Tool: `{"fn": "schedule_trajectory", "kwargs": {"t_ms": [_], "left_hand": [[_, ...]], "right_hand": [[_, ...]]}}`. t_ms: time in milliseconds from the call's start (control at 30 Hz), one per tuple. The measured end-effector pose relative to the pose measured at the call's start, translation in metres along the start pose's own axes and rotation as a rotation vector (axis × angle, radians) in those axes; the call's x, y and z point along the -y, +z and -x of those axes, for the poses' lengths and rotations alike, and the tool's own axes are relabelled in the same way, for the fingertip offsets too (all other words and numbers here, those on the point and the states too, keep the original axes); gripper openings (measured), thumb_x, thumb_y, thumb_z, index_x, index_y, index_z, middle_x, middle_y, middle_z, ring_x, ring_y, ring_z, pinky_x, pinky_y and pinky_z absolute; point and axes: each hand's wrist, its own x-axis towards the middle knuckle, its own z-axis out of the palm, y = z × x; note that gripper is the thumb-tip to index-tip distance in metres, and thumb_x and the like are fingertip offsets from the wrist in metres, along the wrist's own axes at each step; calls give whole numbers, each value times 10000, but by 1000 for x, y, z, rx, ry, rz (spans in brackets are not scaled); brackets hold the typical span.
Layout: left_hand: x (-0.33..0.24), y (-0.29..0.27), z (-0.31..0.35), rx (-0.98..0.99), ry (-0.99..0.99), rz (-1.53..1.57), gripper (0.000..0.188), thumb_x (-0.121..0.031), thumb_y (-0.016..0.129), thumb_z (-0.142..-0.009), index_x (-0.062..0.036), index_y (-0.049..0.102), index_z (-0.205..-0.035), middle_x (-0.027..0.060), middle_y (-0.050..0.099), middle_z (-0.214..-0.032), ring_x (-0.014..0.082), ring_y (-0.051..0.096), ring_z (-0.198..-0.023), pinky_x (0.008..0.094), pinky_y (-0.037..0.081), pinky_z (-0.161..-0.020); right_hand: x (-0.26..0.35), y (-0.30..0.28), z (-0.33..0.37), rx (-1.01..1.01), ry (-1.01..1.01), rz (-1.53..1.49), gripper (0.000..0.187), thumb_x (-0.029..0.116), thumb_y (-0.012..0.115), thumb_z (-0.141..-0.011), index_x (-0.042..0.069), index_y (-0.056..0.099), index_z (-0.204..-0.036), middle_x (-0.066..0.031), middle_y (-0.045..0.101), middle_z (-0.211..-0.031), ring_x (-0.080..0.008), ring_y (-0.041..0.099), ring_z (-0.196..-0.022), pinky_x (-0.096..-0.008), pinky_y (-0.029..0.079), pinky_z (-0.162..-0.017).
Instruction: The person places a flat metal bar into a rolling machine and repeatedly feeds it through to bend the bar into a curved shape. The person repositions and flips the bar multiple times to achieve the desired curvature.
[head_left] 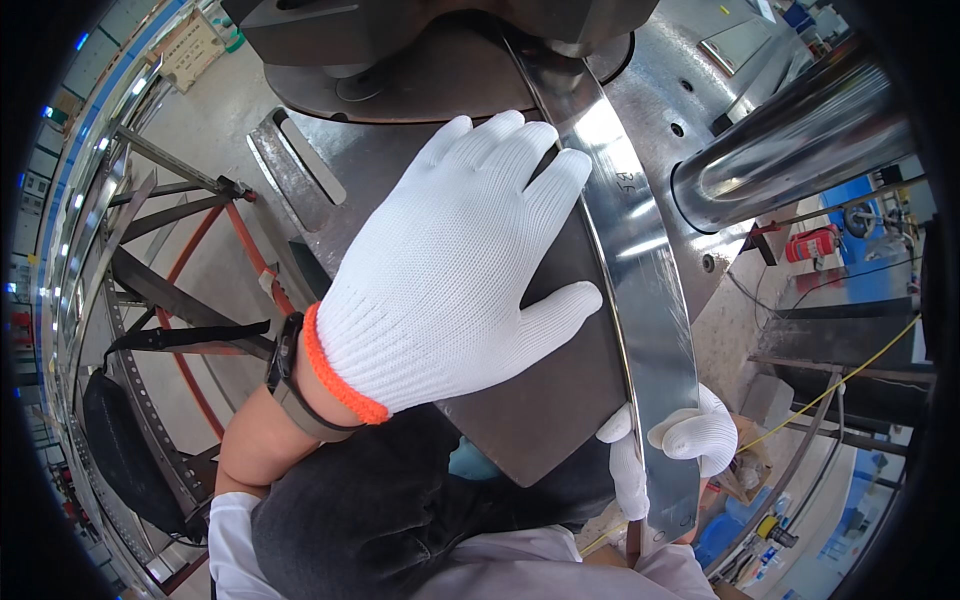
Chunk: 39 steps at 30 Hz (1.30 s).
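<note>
A long, shiny metal strip [650,285] runs from under the dark machine head [420,40] down toward my body, with handwritten marks on its face. In a white knit glove, my right hand [706,440] grips the strip near its close end, fingers on both sides of it. My left hand [450,260], gloved in white with an orange cuff, lies flat with fingers spread on a dark metal plate [540,420]. Its fingertips reach the strip's left edge. What the strip meets under the machine head is hidden.
A thick polished steel column [800,140] rises at the right from a grey bed plate with bolt holes. A slotted metal bracket [298,165] lies at the upper left. Steel racks with orange bars [185,245] stand left; a red fire extinguisher [812,244] is far right.
</note>
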Motion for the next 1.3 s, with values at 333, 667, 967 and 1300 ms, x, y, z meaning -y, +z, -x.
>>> {"fn": "schedule_trajectory", "kwargs": {"t_ms": [333, 667, 967, 1300], "left_hand": [[0, 0, 0, 2, 7, -12, 808, -399, 920, -918, -24, 668, -1588, 247, 642, -1605, 508, 605, -1530, 589, 450, -1375], [0, 1, 1, 5, 1, -18, 811, -397, 921, -920, -29, 665, -1595, 241, 635, -1616, 498, 604, -1535, 585, 448, -1375], [0, 2, 2, -7, -1, -16, 807, -389, 921, -920, -27, 668, -1596, 243, 637, -1608, 501, 609, -1522, 583, 462, -1361], [-1, 0, 0, -1, 2, -19, 809, -399, 918, -924, -21, 670, -1595, 240, 640, -1607, 501, 604, -1529, 583, 453, -1370]], "right_hand": [[14, -12, -2, 23, 129, 191, 767, 41, 744, -839, -338, 550, -1477, -539, 728, -1018, -498, 760, -597, -549, 636, -483], [16, -7, -4, 64, 151, 134, 724, -4, 717, -869, -337, 542, -1487, -528, 731, -1005, -525, 784, -661, -549, 659, -528], [-4, -5, 5, -120, -54, 49, 766, -27, 777, -812, -306, 554, -1489, -575, 709, -1240, -527, 783, -648, -565, 645, -492], [12, -11, -2, 60, 110, 36, 738, -49, 751, -833, -340, 540, -1477, -588, 703, -1223, -531, 770, -618, -570, 633, -474]]}}
